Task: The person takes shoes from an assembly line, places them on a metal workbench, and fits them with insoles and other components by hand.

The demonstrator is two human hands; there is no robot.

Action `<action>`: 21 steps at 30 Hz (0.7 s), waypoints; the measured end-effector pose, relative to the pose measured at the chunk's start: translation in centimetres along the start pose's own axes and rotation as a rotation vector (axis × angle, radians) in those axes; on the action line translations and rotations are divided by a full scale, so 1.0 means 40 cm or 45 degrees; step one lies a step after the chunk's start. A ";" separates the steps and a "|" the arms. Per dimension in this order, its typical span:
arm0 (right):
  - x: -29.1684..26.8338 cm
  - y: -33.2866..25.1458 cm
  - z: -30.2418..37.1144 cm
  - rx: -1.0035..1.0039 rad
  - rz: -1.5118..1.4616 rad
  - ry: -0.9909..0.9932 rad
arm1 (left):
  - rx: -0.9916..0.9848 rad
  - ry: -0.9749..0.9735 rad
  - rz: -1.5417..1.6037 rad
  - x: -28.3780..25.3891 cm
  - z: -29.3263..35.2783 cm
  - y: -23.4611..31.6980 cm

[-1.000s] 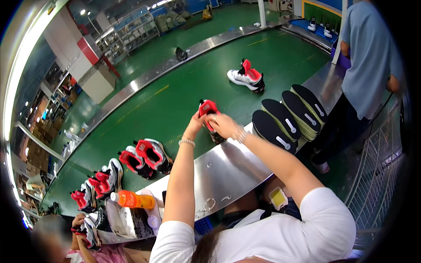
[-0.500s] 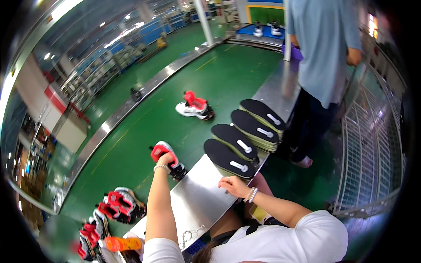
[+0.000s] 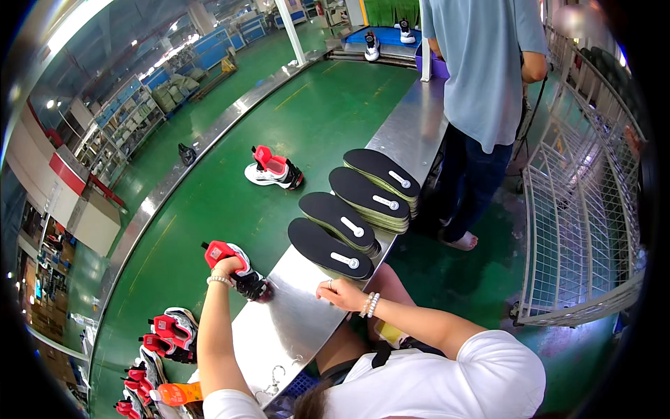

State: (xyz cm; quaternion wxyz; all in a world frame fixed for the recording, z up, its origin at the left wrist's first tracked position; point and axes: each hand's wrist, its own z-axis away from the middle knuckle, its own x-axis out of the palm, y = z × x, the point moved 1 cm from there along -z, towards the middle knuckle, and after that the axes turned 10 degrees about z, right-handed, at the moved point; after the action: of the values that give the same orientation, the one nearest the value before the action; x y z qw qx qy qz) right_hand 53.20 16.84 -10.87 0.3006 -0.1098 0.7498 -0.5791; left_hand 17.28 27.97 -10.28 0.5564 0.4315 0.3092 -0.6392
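My left hand (image 3: 229, 267) grips a red, black and white sneaker (image 3: 246, 279) by its red tongue. The shoe rests on the green conveyor belt (image 3: 209, 202), close to the steel table's (image 3: 279, 328) edge. My right hand (image 3: 340, 294) lies on the steel table with loosely curled fingers and nothing in it. It sits just in front of the nearest stack of black insoles (image 3: 328, 250), almost touching it.
Three more insole stacks (image 3: 373, 195) line the table farther along. Another sneaker (image 3: 272, 169) rides the belt ahead, and red sneakers (image 3: 167, 335) sit at lower left by an orange bottle (image 3: 174, 394). A person in a blue shirt (image 3: 481, 77) stands beside a wire rack (image 3: 586, 230).
Both hands held the sneaker up before. My right hand has let go and come down to the table by the insoles, and my left hand has lowered the shoe to the belt.
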 end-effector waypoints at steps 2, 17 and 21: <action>-0.007 -0.018 0.001 0.006 0.030 -0.023 | 0.187 -0.016 -0.330 -0.009 0.027 0.029; -0.304 -0.229 -0.435 -0.225 0.673 0.116 | 1.095 -0.362 -1.906 -0.041 0.042 0.100; -0.352 -0.034 -0.664 -0.161 1.292 0.116 | 1.033 -0.393 -1.763 -0.007 -0.021 0.116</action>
State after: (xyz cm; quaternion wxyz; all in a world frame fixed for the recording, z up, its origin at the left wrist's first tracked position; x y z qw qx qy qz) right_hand 48.82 44.95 -1.09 0.5037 0.2754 0.7545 -0.3180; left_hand 21.98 27.94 -10.01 -0.1279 0.2175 0.1700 -0.9526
